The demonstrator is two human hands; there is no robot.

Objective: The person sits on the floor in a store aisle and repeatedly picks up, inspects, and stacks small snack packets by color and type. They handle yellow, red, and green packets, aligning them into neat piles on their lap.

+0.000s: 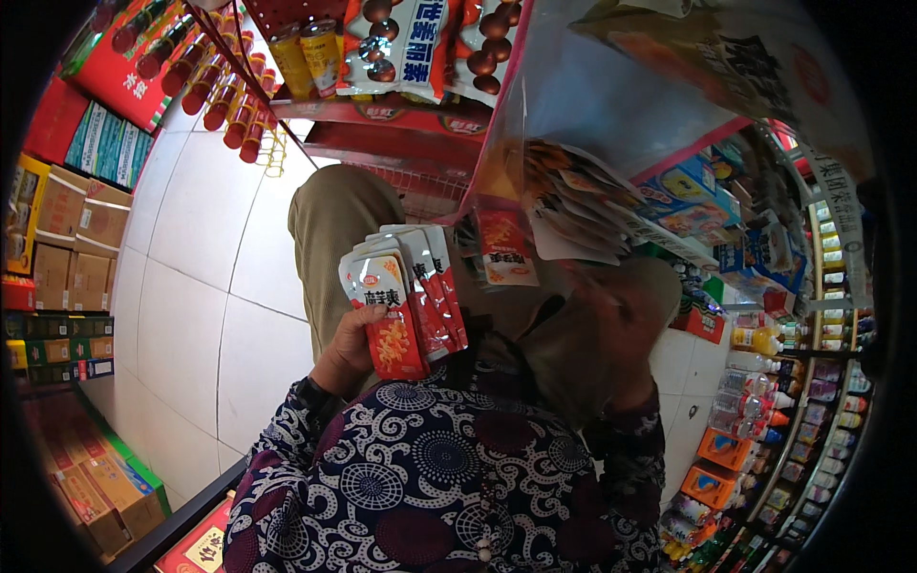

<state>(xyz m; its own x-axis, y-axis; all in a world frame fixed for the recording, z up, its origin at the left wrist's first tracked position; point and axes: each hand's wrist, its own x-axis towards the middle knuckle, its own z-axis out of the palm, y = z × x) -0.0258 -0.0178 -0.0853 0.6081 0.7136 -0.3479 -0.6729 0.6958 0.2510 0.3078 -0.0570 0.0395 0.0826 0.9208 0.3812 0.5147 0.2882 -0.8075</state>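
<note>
My left hand [351, 340] grips a fanned stack of snack packets [392, 336] over my lap, with the thumb across the front one. They are shiny pouches, white on top and red below, bearing writing. My right hand [627, 351] is blurred over my right thigh; its fingers are too smeared to read. Before me stands a clear plastic bag [566, 93] with pink edges. Several more packets lie stacked [580, 204] inside its lower part. One red and white packet [507, 247] shows at the bag's lower left, to the right of the held stack.
Cardboard cartons [75, 215] are piled along the left side. Red-ended bottles [236, 122] line the upper left. Snack bags with chocolate balls [394, 50] sit on a red shelf ahead. Shelves of drink bottles [745, 394] curve along the right, above white floor tiles [193, 286].
</note>
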